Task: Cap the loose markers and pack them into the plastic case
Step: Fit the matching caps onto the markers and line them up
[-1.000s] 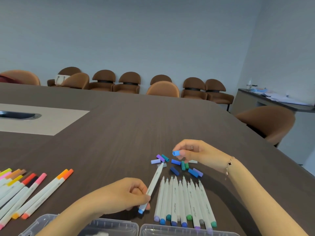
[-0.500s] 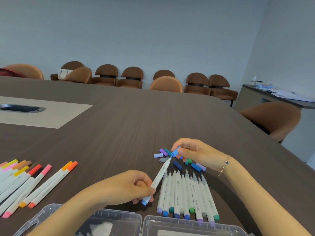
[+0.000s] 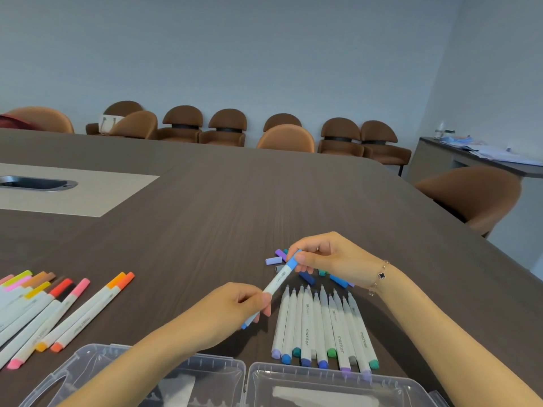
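The left hand pinches the light-blue marker low on its barrel, thumb and fingers pressed around it, the coloured tail end showing just below the fingers. The marker is held above the table, its long axis running from lower left up to upper right. At the upper end sits the blue cap, pinched between thumb and fingers of the right hand. Cap and barrel lie on one line and touch; whether the cap is fully seated cannot be told from this view.

Judgement: the capping step is in hand, and the push needed runs along the barrel toward the left hand. The case then lies nearest the left hand.

Surroundings: the loose caps lie just under and behind the right hand. A row of uncapped markers lies below it, tips pointing away. The capped markers lie well apart at left. The open plastic case sits at the near edge; nothing blocks the way down to it, though the left forearm crosses its left half.
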The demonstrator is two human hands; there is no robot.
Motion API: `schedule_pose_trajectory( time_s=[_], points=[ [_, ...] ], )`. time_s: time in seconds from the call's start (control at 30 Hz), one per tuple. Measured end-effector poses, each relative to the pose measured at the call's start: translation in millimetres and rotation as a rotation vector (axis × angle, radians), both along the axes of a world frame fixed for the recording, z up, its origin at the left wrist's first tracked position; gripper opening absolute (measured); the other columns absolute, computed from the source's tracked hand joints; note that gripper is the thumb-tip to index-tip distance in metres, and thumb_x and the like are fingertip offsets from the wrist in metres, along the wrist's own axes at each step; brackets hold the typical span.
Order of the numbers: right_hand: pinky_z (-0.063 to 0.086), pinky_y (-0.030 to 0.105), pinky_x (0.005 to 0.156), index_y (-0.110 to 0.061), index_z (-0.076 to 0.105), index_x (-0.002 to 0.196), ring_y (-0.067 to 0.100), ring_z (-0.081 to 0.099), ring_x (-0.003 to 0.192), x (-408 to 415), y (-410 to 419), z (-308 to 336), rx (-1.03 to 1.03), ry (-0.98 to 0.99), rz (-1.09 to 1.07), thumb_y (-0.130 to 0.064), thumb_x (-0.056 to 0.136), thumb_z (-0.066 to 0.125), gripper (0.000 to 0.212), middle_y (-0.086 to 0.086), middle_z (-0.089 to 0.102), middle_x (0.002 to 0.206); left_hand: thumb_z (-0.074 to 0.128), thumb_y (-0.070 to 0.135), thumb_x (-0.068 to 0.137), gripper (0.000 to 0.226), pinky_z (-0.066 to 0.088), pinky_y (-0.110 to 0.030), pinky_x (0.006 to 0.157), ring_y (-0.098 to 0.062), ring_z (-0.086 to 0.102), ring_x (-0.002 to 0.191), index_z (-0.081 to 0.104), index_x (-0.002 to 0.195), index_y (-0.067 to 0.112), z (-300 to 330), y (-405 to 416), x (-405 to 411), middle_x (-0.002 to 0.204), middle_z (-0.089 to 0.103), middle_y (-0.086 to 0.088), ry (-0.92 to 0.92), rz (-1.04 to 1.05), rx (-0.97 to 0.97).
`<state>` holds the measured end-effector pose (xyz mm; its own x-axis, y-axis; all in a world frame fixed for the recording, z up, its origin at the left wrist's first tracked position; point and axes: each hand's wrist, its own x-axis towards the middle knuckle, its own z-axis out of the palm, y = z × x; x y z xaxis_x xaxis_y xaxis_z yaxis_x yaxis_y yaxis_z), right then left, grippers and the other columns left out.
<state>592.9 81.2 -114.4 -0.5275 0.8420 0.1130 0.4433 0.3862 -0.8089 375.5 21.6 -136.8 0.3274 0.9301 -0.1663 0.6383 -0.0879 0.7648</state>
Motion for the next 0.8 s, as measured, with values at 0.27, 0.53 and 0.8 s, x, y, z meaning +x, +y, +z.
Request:
schedule_pose_trajectory(
  time_s=[0.27, 0.53, 0.8],
  points=[
    [0.049, 0.011, 0.073, -0.038, 0.058, 0.112, 0.001, 0.058, 0.1, 21, 13, 2, 0.091, -0.12, -0.168, -0.031, 0.098, 0.043, 0.022, -0.023, 0.059, 0.104, 0.053, 0.046, 0.09, 0.025, 0.039, -0.011, 0.05, -0.007, 0.048, 0.054, 0.065, 0.079, 0.027, 0, 8, 1, 0.067, 0.058, 0.007, 0.13, 0.085, 0.01],
    [0.042, 0.008, 0.067, -0.02, 0.067, 0.096, 0.006, 0.056, 0.083, 69, 33, -15, 0.083, -0.398, -0.48, -0.019, 0.094, 0.052, 0.015, -0.005, 0.063, 0.095, 0.054, 0.059, 0.084, 0.036, 0.037, -0.013, 0.054, -0.008, 0.049, 0.064, 0.052, 0.084, 0.022, -2, 2, 1, 0.08, 0.056, 0.007, 0.436, 0.158, 0.139],
    [0.05, 0.027, 0.087, -0.017, 0.069, 0.089, 0.011, 0.057, 0.088, 72, 25, -13, -0.105, -0.576, -0.347, -0.025, 0.087, 0.062, 0.01, -0.003, 0.065, 0.091, 0.058, 0.04, 0.089, 0.03, 0.048, -0.022, 0.071, -0.01, 0.054, 0.075, 0.069, 0.097, 0.013, 3, 19, 42, 0.093, 0.065, -0.006, 0.472, -0.071, 0.012]
  ],
)
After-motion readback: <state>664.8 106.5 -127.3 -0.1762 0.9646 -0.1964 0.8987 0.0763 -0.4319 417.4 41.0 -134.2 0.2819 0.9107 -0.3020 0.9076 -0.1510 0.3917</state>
